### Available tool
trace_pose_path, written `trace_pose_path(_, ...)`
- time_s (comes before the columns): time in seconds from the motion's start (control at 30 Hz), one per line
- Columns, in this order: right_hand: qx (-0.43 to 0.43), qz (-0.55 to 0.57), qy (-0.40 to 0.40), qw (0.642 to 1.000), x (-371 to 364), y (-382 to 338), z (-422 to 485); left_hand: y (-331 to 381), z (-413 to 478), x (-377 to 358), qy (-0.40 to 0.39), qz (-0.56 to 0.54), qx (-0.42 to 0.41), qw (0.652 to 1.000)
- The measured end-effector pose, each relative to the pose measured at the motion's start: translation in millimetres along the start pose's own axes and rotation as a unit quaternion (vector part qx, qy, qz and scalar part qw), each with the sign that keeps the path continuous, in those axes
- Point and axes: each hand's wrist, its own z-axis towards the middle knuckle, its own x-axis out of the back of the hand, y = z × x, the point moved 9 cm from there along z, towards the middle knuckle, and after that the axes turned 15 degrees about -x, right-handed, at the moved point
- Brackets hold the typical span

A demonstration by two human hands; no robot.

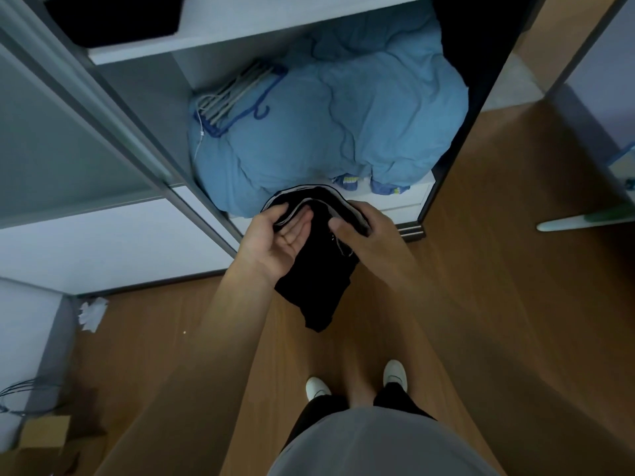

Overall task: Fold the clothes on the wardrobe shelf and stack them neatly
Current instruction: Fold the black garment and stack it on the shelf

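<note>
Black garment [319,276] was held in mid-air between both hands, in front of the open wardrobe and above the wooden floor [481,269]. Its white-edged band [328,198] arched across the top from one hand to the other; the rest hung down below the hands in a loose bunch, not folded flat. Left hand [278,235] was palm up, thumb on top of the band and fingers curled in under it, gripping the fabric. Right hand [364,231] had its back to the camera, fingers wrapped over the band's other end and thumb pointing in toward the left hand, also gripping. The hands were near each other, not touching. Just beyond the hands, a bulky blue duvet [343,115] filled the lower wardrobe compartment, with a bundle of white and blue hangers [233,94] lying on it beyond the left hand. A white wardrobe shelf [240,32] sat above that, farther still from the hands. A grey sliding door [68,149] stood out past the left hand. Below the hands were two white shoes [318,388]. Crumpled white paper [92,314] and a cardboard box [44,438] lay on the floor, well off to the left-hand side.
</note>
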Motion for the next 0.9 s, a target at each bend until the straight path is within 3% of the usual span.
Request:
trace_pose_path(0.07,0.003,-0.08,0.016,0.997,-8.9,-0.1,2.0,4.9,1.3,-4.8,-0.002,-0.012,-0.003,1.0)
trace_pose_path(0.17,0.016,-0.171,0.121,0.978,4.2,-8.5,2.3,12.7,-2.1,-23.3,-0.039,-0.005,-0.005,0.999)
trace_pose_path(0.23,0.025,-0.18,0.174,0.968,17.2,-12.0,2.5,13.4,-3.4,-25.0,-0.047,0.0,0.0,0.999)
trace_pose_path(0.3,0.028,-0.119,0.181,0.976,29.9,-12.2,2.0,14.0,-3.8,-19.5,-0.053,0.013,0.002,0.998)
trace_pose_path(0.4,0.0,0.072,0.132,0.989,44.0,-18.0,7.8,23.8,-1.4,-9.4,-0.095,0.051,0.008,0.994)
trace_pose_path(0.47,-0.026,0.128,0.095,0.987,45.5,-33.2,16.0,37.4,1.2,-7.5,-0.14,0.11,-0.002,0.984)
trace_pose_path(0.63,-0.015,0.07,0.023,0.997,34.7,-84.9,31.0,72.9,16.4,11.2,-0.132,0.234,-0.117,0.956)
trace_pose_path(0.77,0.016,0.029,-0.038,0.999,26.2,-124.8,30.8,86.7,21.1,0.0,-0.207,0.27,-0.186,0.922)
trace_pose_path(0.9,0.014,0.032,-0.084,0.996,24.2,-150.5,31.1,91.6,27.1,-22.4,-0.267,0.303,-0.199,0.893)
